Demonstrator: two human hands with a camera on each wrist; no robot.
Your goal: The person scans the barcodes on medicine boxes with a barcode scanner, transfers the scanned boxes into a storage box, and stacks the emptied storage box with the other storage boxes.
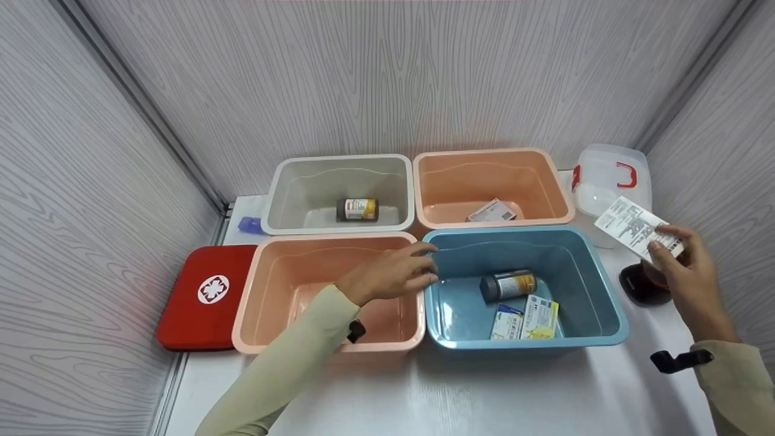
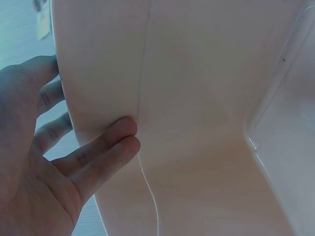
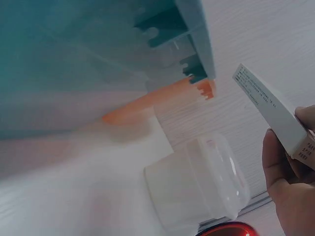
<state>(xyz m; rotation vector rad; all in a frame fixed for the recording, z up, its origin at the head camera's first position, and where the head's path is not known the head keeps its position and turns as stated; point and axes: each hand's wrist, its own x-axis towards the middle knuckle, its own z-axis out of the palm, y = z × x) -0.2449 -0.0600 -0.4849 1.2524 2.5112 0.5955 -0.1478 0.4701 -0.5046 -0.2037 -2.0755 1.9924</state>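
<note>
My right hand (image 1: 696, 281) pinches a white medicine box (image 1: 633, 227) between thumb and fingers, right of the blue bin (image 1: 614, 336). Printed text covers the box's face; a narrow side of the box (image 3: 268, 105) shows in the right wrist view. My left hand (image 1: 393, 272) is at the edge where the front peach bin (image 1: 251, 297) meets the blue one, its fingers loosely bent with nothing seen in them. In the left wrist view those fingers (image 2: 110, 157) lie by a peach bin wall (image 2: 197, 98); whether they touch it I cannot tell. Inside the blue bin lie a dark bottle (image 1: 508, 284) and two small boxes (image 1: 524, 318).
Behind stand a grey bin (image 1: 275, 203) holding a bottle (image 1: 358, 209) and another peach bin (image 1: 560, 194) holding a box (image 1: 491, 211). A red first-aid case (image 1: 209, 297) sits left; a clear container (image 1: 611, 175) and a dark round object (image 1: 643, 286) sit right.
</note>
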